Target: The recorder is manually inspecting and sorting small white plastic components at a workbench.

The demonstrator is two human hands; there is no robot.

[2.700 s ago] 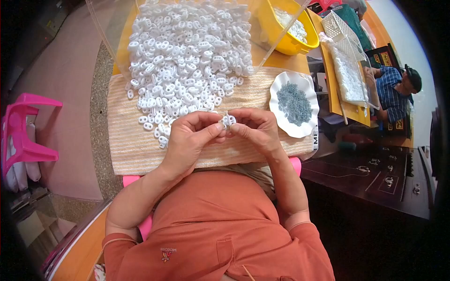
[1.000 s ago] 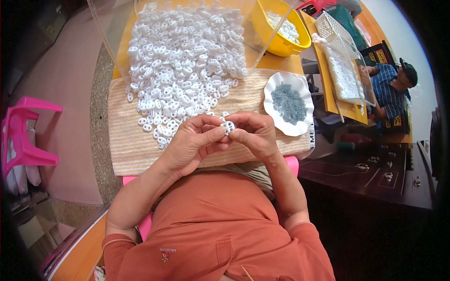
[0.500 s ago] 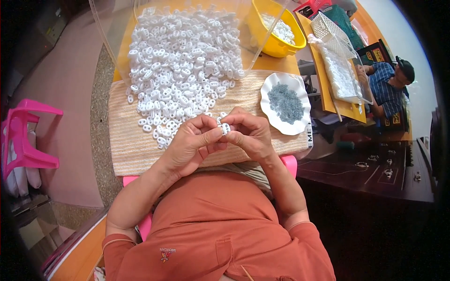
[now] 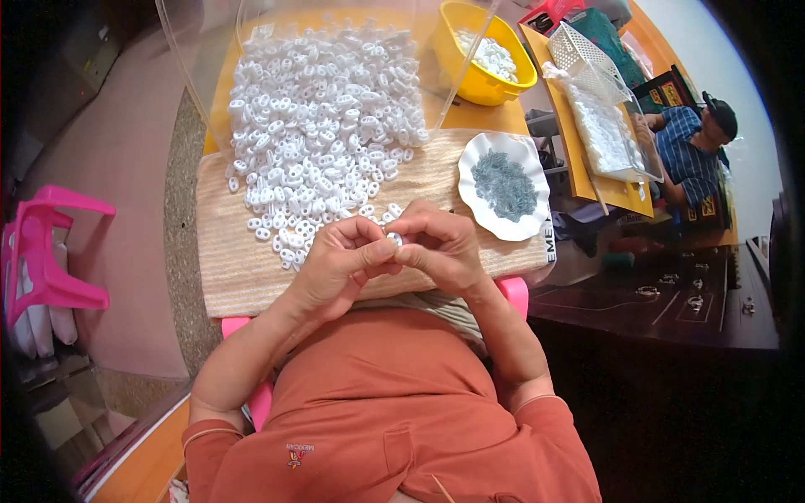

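Note:
My left hand (image 4: pixel 342 258) and my right hand (image 4: pixel 443 248) meet above the cloth's near part. Between both thumbs and forefingers they pinch a small white plastic two-holed piece (image 4: pixel 395 240), mostly covered by the fingertips. Just beyond my hands spreads a big heap of similar white two-holed pieces (image 4: pixel 323 126), running back into a clear plastic bin lying open towards me. To the right of my right hand stands a white scalloped plate (image 4: pixel 534 221). On it lies a pile of tiny grey pieces (image 4: pixel 507 184), too small to make out singly.
A striped beige cloth (image 4: pixel 231 281) covers the table's front. The yellow basin (image 4: pixel 527 71) at the back right holds more white pieces. Farther right, a person (image 4: pixel 688 151) sits at another table with a clear tray (image 4: pixel 627 172). A pink stool (image 4: pixel 50 251) stands on the left floor.
The white piece has been turned between my fingertips, and less of it shows now. My hands stay in nearly the same place; the whole view has shifted slightly.

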